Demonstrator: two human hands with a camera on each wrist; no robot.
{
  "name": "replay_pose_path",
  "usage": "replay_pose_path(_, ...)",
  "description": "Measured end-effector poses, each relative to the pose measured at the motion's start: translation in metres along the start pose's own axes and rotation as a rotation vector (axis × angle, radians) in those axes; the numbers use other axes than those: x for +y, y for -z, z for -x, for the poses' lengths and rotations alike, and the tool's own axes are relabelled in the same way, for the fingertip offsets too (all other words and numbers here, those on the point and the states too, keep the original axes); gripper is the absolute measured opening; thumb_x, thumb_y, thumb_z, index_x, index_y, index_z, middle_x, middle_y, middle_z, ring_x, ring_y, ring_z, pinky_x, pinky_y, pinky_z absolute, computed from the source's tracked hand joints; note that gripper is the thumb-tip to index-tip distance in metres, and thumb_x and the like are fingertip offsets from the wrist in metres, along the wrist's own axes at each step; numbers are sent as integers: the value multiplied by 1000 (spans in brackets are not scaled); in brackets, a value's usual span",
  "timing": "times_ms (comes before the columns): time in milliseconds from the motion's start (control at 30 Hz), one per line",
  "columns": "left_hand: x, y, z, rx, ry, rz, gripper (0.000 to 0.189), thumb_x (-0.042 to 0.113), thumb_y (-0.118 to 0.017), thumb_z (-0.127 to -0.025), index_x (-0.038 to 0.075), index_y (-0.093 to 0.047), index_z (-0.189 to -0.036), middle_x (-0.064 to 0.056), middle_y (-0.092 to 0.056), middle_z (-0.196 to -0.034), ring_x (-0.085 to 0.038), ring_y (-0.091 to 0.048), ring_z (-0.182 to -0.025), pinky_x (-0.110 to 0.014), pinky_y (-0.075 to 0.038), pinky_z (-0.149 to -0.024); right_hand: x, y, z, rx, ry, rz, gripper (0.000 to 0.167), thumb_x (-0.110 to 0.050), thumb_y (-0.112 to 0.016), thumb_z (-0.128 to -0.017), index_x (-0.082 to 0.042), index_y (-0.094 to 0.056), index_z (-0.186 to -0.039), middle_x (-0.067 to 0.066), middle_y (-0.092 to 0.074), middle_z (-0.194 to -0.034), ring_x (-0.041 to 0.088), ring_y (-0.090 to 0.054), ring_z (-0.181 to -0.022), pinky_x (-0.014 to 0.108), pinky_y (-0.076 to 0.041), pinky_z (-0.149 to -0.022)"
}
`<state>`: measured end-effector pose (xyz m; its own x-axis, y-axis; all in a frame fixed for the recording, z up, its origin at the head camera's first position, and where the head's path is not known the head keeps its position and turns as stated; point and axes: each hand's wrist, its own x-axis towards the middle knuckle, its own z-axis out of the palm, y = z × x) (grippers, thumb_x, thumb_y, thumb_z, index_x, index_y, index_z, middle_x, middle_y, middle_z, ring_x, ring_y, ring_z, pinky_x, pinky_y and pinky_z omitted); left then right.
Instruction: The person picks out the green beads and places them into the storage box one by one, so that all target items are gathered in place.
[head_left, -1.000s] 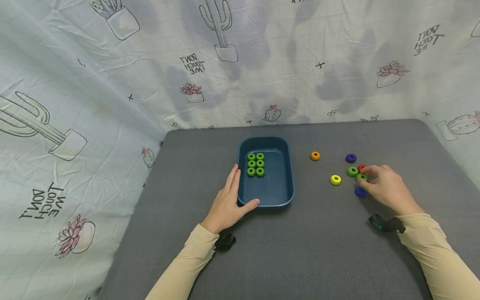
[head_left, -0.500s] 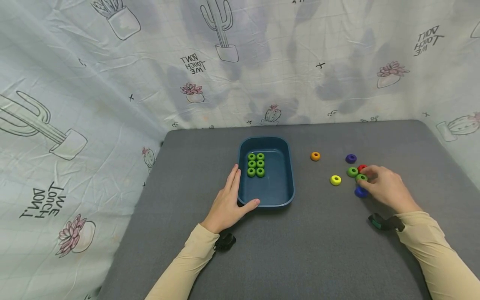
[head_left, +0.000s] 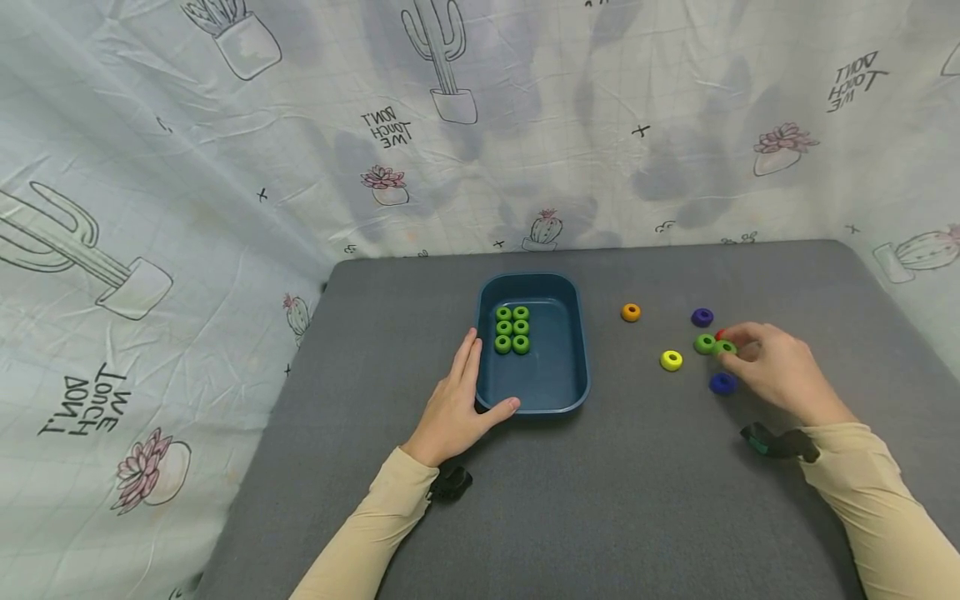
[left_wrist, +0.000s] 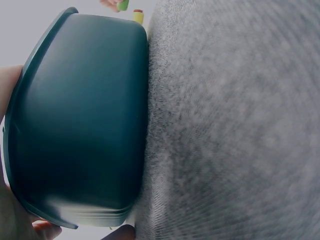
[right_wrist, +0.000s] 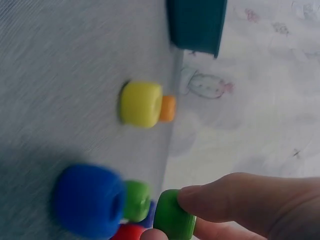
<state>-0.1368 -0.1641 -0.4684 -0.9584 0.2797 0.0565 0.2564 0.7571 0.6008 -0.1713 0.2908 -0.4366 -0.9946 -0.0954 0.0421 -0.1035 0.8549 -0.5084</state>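
Observation:
My right hand [head_left: 783, 371] pinches a green bead [right_wrist: 172, 215] between thumb and fingers. In the right wrist view that bead is off the table. Close by lie another green bead [head_left: 704, 343], a blue bead [head_left: 723, 383] and a red bead [head_left: 720, 335], which the fingers partly hide. My left hand [head_left: 453, 408] rests against a dark blue tray [head_left: 581, 350], fingers straight along its left side and thumb at the near rim. Inside the tray, green beads [head_left: 521, 328] sit in two columns on the left. The tray's outer wall fills much of the left wrist view.
A yellow bead [head_left: 671, 360], an orange bead [head_left: 631, 312] and a purple bead [head_left: 702, 317] lie on the grey table [head_left: 600, 517] right of the tray. A cactus-print cloth [head_left: 525, 167] hangs behind and at the sides.
My right hand has risen a little with the green bead, away from the blue bead below it. The left hand and the tray have stayed put.

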Motion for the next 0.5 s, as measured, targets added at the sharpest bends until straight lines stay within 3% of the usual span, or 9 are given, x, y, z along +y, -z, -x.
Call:
replay_pose_path(133, 1, 0, 0, 0, 0, -3, 109, 73, -59, -93, 13, -9, -169, 8, 5, -177, -39, -40, -150, -69, -36, -112, -13, 2, 1, 4, 37, -12, 32, -19, -72, -97, 2, -69, -122, 26, -71, -107, 38, -69, -92, 38, -49, -63)
replay_pose_path(500, 1, 1, 1, 7, -7, 3, 109, 74, -58, -93, 13, -9, -169, 6, 3, -177, -35, -37, -153, -69, -35, -113, -50, 3, 3, -11, 109, -41, 30, -14, -74, -95, -1, -70, -122, 19, -68, -111, 32, -67, -93, 36, -47, -66)
